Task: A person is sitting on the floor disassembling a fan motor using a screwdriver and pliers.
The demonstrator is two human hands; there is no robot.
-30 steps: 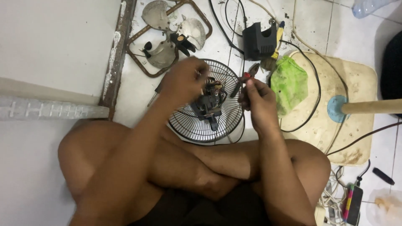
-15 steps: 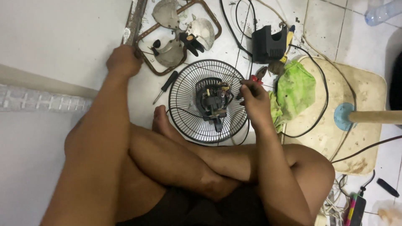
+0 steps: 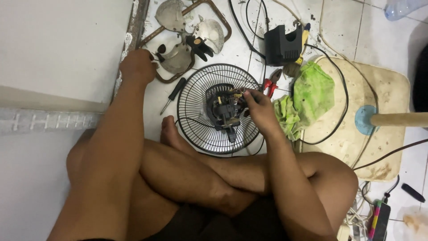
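Note:
I sit cross-legged on a tiled floor. A round black wire fan grille (image 3: 192,111) lies in front of my legs with a dark fan motor (image 3: 224,112) on it. My right hand (image 3: 262,111) rests on the motor's right side, fingertips pinching at its wired top. Red-handled pliers (image 3: 270,84) lie on the floor just beyond that hand. My left hand (image 3: 138,66) is stretched out to the left by the wall edge, fingers curled, touching a grey fan blade (image 3: 178,58) inside a brown metal frame (image 3: 223,24). Its grip is hidden. A black screwdriver (image 3: 174,94) lies between the hands.
A black box (image 3: 281,44) with cables sits behind the grille. A green cloth (image 3: 310,93) lies to the right on a beige fan base (image 3: 392,89) with a blue hub (image 3: 363,119) and pole. A wall step borders the left. Cables and small tools lie at lower right.
My left hand left the motor and reached out left to the fan blade by the wall. My right hand stayed at the motor; the pliers now lie beside it.

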